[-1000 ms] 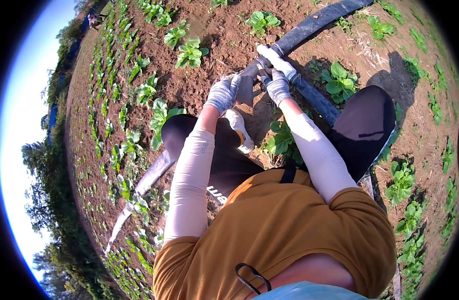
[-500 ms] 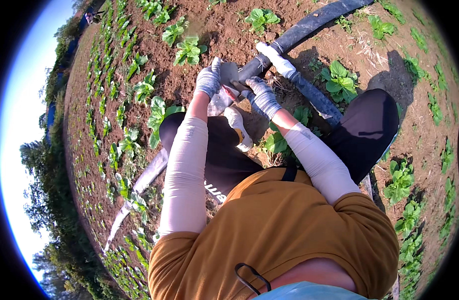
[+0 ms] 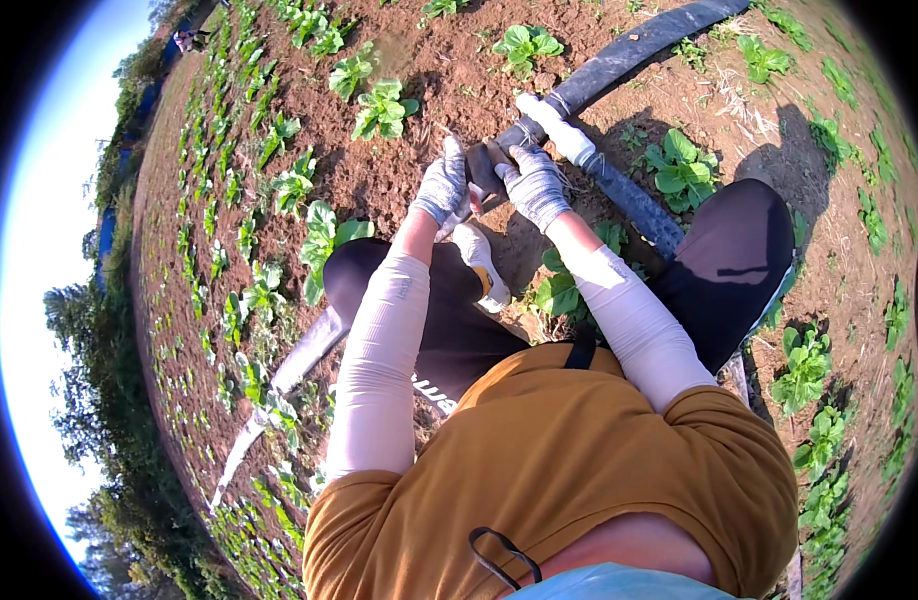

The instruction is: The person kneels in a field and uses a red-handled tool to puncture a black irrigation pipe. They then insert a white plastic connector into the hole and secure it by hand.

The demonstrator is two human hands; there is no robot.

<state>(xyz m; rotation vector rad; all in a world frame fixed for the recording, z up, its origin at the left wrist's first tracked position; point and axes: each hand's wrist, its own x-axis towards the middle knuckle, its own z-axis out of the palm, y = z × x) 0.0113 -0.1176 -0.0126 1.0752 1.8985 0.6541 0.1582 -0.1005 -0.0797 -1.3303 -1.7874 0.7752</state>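
Both my hands wear grey-white knit gloves and meet at the loose end of a black hose (image 3: 487,168) in front of my knees. My right hand (image 3: 535,188) is closed on the hose end, with fingers over its rim. Left of that end, my left hand (image 3: 442,184) is closed around a pale, plastic-like sheet (image 3: 463,212), mostly hidden by the hand and my shoe. The hose's dark opening shows between the hands. Just beyond my right hand, a white wrapped joint (image 3: 559,128) links the hose to a dark branch pipe (image 3: 634,208).
Leafy green plants (image 3: 382,108) grow in rows on brown soil, one plant (image 3: 681,172) beside the branch pipe. The long black hose (image 3: 644,42) curves off to the far right. A pale flattened hose (image 3: 304,352) lies at left. My shoe (image 3: 479,262) is under the hands.
The hose end has turned so its dark opening shows between my hands. My left hand has moved right and down, and the pale sheet is now mostly hidden. My right hand has moved slightly right.
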